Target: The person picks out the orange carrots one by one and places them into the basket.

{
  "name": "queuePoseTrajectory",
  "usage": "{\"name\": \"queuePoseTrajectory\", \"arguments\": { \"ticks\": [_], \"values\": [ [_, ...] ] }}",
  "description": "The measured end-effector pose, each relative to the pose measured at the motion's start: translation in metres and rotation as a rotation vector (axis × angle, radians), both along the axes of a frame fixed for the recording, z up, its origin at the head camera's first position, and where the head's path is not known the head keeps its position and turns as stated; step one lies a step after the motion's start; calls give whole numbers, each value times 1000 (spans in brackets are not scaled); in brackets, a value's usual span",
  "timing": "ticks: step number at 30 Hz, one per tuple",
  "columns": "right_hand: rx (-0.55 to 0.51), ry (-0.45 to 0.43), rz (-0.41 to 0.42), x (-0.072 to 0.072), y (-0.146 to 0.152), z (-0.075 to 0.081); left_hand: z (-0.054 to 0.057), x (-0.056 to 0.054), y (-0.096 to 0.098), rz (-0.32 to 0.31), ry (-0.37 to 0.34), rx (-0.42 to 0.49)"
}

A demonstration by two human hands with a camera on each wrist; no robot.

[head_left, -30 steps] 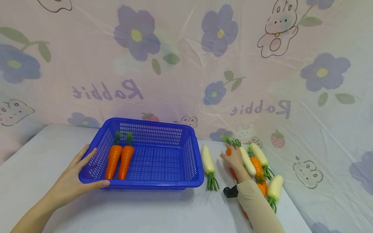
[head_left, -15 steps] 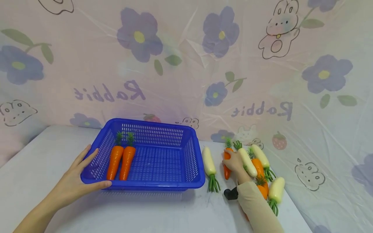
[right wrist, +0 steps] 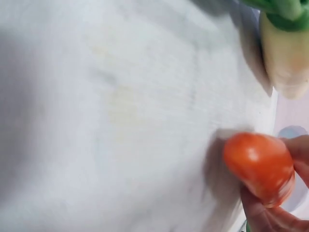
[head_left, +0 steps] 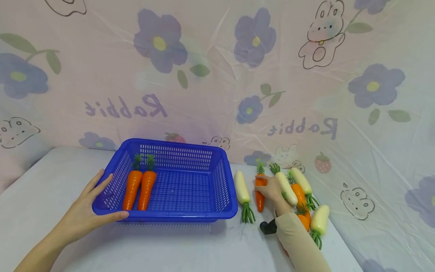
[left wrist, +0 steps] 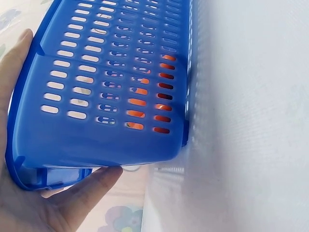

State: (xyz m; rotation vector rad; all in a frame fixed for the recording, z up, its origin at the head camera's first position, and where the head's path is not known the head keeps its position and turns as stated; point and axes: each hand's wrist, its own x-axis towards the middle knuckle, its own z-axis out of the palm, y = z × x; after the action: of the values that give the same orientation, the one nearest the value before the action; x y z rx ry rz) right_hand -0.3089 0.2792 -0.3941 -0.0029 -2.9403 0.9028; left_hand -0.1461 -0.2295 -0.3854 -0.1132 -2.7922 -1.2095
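A blue slotted plastic basket (head_left: 170, 216) stands on the white table with two toy carrots (head_left: 132, 187) side by side in its left part, leafy tops toward the back. My left hand (head_left: 79, 211) rests spread at its front-left corner, fingers straight along the left rim and thumb along the front. In the left wrist view, the thumb (left wrist: 94, 193) lies against the basket's wall. To the right of the basket, my right hand (head_left: 272, 189) pinches an orange carrot (head_left: 260, 202), whose tip points toward me. The right wrist view shows that carrot end-on (right wrist: 258, 162) between thumb and fingers.
A white radish (head_left: 242, 189) lies between the basket and my right hand. Further right, near the table's edge, are more white radishes (head_left: 319, 219) and carrots (head_left: 299, 194), partly hidden by my sleeve (head_left: 299, 238). A patterned cloth (head_left: 210, 75) hangs behind the table.
My right hand has pinched the carrot and shifted it left, away from the white radish beside it and toward the basket. The left hand and basket stay in place.
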Motion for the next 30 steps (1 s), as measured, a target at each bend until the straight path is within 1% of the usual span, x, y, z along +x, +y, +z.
{"name": "queuePoseTrajectory", "arguments": {
  "ticks": [4, 9, 12, 18, 24, 30],
  "values": [
    [-18, 5, -8, 2, -1, 2, -1, 0, 0, -4, 6, -1],
    [-54, 69, -8, 1, -5, 8, 0, 0, 0, 0, 0, -6],
    [-77, 85, -15, 1, -7, 13, 0, 0, 0, -1, -8, -2],
    [-106, 63, -15, 5, -9, 21, -1, 0, -1, 0, 7, 0],
    [-114, 50, -24, 14, -8, 33, -3, -1, 3, -17, 10, 17],
    [-126, 64, 25, 16, -14, 46, -1, 0, 0, -5, 12, -3]
  ]
}}
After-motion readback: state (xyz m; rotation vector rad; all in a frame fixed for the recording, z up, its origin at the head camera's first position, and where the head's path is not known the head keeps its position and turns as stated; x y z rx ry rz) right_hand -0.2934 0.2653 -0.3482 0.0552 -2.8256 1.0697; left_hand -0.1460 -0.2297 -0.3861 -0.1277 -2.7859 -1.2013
